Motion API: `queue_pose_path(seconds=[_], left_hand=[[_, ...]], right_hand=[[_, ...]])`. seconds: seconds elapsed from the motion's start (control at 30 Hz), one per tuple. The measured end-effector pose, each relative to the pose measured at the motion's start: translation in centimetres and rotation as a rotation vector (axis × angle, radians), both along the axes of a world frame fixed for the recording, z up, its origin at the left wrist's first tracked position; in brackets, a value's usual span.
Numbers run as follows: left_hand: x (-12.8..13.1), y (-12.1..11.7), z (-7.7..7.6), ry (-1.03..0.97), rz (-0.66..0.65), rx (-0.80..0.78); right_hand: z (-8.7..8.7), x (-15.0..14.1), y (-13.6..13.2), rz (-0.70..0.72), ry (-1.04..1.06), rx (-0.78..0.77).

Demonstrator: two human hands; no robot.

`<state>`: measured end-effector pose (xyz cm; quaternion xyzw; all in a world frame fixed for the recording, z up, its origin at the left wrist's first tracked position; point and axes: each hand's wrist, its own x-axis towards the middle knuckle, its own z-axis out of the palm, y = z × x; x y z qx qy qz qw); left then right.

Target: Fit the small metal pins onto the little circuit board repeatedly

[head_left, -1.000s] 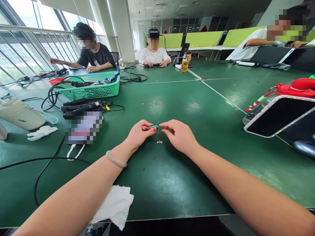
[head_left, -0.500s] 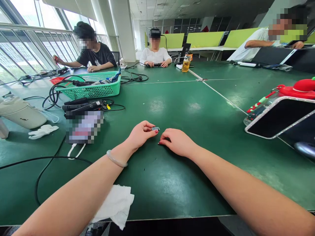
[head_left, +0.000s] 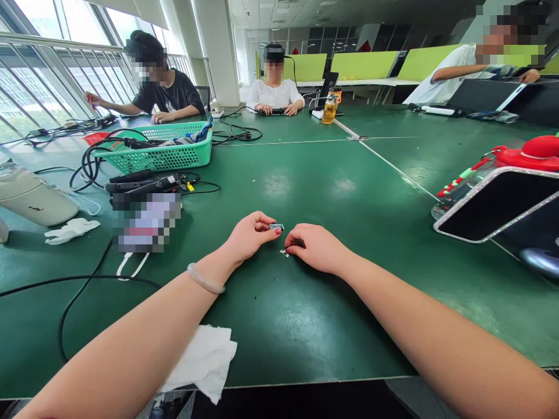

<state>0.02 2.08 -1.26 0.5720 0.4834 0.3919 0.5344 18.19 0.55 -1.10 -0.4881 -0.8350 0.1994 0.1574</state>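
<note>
One small block (head_left: 276,227) and one tiny pale piece (head_left: 283,253) near the centre of the frame, at a green table (head_left: 314,337).
The left hand (head_left: 250,235) clamps the block between thumb and fingers. To its right, the right hand (head_left: 317,247) has thumb and fingertips close together at the pale piece, just below the block in the frame; whether they grip it cannot be told. A white tissue (head_left: 212,361) lies lower left of centre, a basket (head_left: 174,158) upper left.
</note>
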Motion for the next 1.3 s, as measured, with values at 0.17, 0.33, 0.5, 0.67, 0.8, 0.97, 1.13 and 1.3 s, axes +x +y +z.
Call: queue_pose_path(seconds=[0.17, 0.33, 0.5, 0.67, 0.8, 0.97, 1.13, 1.3], left_hand=[[0.1, 0.0, 0.0, -0.001, 0.011, -0.014], [0.1, 0.0, 0.1, 0.011, 0.01, -0.003], [0.2, 0.0, 0.1, 0.029, 0.007, 0.001], [0.1, 0.1, -0.1, 0.032, -0.002, 0.011], [0.1, 0.1, -0.2, 0.04, -0.017, 0.012], [0.1, 0.0, -0.1, 0.047, -0.011, 0.013], [0.0, 0.0, -0.2, 0.04, -0.016, 0.019], [-0.1, 0.1, -0.5, 0.063, -0.035, 0.046]], right_hand=[[0.1, 0.0, -0.1, -0.029, -0.041, 0.012], [0.4, -0.1, -0.5, -0.043, -0.065, 0.002], [0.1, -0.1, -0.4, -0.039, -0.07, 0.006], [0.0, 0.0, -0.1, -0.053, -0.06, 0.013], [0.0, -0.1, 0.0, -0.066, -0.091, 0.016], [-0.6, 0.1, 0.1, -0.036, -0.072, 0.053], [-0.6, 0.2, 0.2, -0.042, -0.034, 0.028], [-0.2, -0.1, 0.0, -0.055, -0.095, 0.024]])
